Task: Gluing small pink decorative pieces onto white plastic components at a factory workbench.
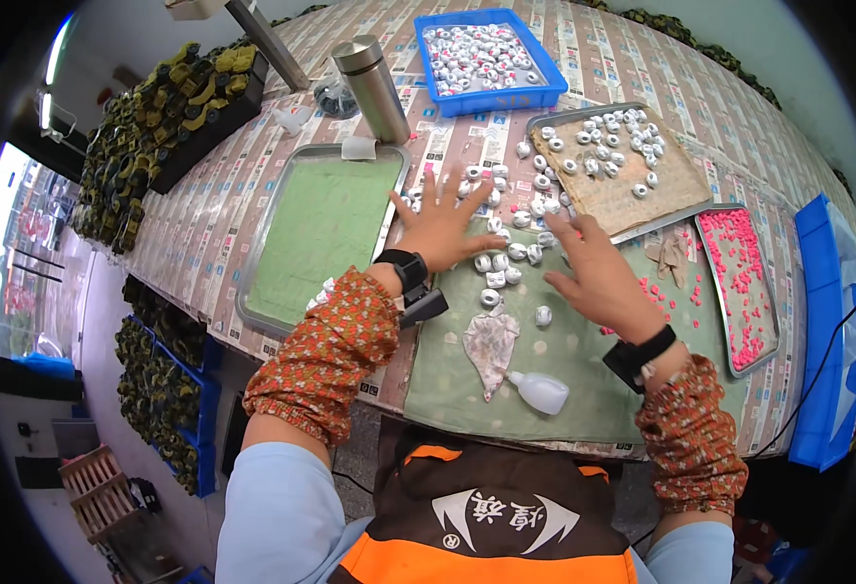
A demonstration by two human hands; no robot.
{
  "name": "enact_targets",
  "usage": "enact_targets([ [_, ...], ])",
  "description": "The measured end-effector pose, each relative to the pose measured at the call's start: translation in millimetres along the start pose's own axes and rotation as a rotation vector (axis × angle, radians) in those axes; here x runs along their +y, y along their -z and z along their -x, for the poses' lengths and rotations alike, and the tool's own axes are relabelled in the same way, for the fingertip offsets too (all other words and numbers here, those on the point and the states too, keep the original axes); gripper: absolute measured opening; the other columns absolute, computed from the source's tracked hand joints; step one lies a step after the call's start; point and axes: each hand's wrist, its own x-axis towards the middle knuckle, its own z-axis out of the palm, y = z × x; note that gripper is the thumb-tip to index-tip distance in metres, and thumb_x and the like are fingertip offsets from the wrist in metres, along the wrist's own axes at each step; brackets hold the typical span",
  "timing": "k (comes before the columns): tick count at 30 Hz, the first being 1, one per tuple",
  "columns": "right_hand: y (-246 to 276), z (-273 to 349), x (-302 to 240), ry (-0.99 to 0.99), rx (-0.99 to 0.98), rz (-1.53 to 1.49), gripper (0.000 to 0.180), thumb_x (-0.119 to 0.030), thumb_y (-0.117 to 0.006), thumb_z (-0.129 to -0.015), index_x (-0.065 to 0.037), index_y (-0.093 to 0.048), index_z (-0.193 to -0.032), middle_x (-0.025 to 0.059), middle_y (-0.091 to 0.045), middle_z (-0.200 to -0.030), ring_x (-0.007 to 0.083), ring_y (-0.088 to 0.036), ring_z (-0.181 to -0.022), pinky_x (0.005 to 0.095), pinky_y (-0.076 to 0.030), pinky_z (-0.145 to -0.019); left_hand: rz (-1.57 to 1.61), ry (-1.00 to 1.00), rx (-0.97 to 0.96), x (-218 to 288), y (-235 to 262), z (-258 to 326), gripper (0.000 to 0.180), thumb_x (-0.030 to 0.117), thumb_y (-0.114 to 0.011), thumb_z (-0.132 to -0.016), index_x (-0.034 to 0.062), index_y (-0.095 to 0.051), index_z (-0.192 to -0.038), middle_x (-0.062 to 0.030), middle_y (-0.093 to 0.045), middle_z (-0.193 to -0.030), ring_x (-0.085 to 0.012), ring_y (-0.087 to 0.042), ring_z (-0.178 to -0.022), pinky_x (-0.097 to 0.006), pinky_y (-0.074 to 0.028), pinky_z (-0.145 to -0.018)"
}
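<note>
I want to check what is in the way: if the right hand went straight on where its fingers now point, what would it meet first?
The right hand would probably first meet the small white rounded pieces lying just ahead, though its height above them is hard to judge.

White pieces [465, 187] partly behind left hand [439, 234]

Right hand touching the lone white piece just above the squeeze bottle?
Apart. The head view shows bare green mat between the right hand and the white piece, which lies below the thumb tip.
</note>
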Motion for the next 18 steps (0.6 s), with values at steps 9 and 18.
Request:
enact_targets([
  [9,-4,14,-9,0.161,-0.245,0.258,0.067,-0.014,-0.079,-0.077,-0.015,-0.058,-0.14,0.0212,-0.046,-0.152,0.0405,-0.057,-0.119,0.0473,-0.052,-0.099,-0.055,-0.322,-0.066,30,3,62,0.094,0.075,-0.06,-0.086,0.0362,-0.025,-0.164,-0.0129,-0.01,-0.173,-0.0522,-0.004,-0.155,-0.085,-0.012,-0.109],
  [18,19,-18,0,0.068,-0.208,0.053,0.023,-0.004,-0.07,-0.083,-0.009,-0.074,-0.105,0.0135,-0.068,-0.117,0.0364,-0.06,-0.11,0.0459,-0.051,-0.092,0.007,-0.215,-0.157,28,22,125,0.092,0.069,-0.064,-0.087,0.0348,-0.027,-0.163,-0.0167,-0.006,-0.173,-0.0537,0.009,-0.155,-0.084,-0.012,-0.109],
])
